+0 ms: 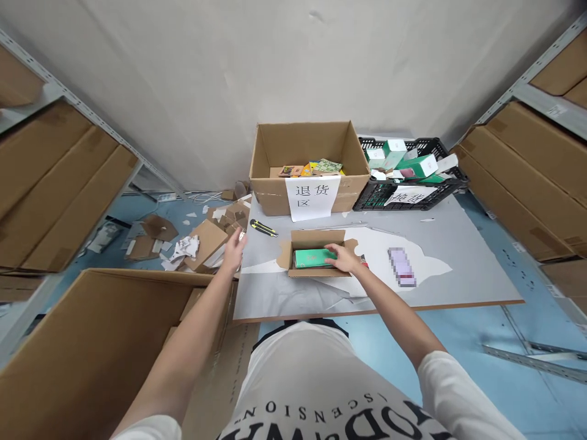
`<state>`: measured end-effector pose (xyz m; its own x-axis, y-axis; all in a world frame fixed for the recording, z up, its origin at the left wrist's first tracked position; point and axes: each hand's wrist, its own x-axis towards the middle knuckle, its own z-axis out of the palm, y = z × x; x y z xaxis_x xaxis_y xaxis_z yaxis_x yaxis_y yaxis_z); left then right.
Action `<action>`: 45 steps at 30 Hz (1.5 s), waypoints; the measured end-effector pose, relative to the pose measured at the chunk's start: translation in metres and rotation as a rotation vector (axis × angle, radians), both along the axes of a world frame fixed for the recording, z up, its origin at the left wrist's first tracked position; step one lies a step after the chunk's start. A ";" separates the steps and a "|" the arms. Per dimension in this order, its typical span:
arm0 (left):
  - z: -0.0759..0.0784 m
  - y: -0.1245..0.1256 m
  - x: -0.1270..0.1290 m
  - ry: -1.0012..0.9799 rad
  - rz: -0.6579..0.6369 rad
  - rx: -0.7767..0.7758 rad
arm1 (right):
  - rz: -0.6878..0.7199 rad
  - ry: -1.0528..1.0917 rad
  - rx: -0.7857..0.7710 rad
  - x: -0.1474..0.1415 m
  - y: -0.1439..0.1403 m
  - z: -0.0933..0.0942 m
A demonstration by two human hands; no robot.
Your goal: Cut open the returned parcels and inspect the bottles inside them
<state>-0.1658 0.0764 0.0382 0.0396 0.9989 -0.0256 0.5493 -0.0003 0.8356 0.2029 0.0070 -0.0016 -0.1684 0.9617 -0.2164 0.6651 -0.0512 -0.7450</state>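
A small brown cardboard box (320,272) stands on the table with its flaps spread. Inside it lies a flat green box (309,258). My right hand (343,258) reaches in from the right, thumb and fingers closed round the green box's right end. Beyond the table's left edge, my left hand (233,252) is above the floor scraps, its fingers bent together. A tiny whitish bit shows at its fingertips, too small to name. A yellow-and-black utility knife (263,228) lies on the table between that hand and the large carton (270,194).
The large carton holds several colourful packets behind a paper sign (313,198). Beside it, a black crate (364,200) contains green-and-white boxes. A pixelated lilac item (402,267) lies at right. Cardboard scraps (208,244) and an open carton (92,330) occupy the left; loaded shelves flank both sides.
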 end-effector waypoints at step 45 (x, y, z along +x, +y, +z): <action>-0.039 0.027 0.093 0.896 -0.820 0.358 | 0.157 0.046 0.801 0.023 0.009 0.151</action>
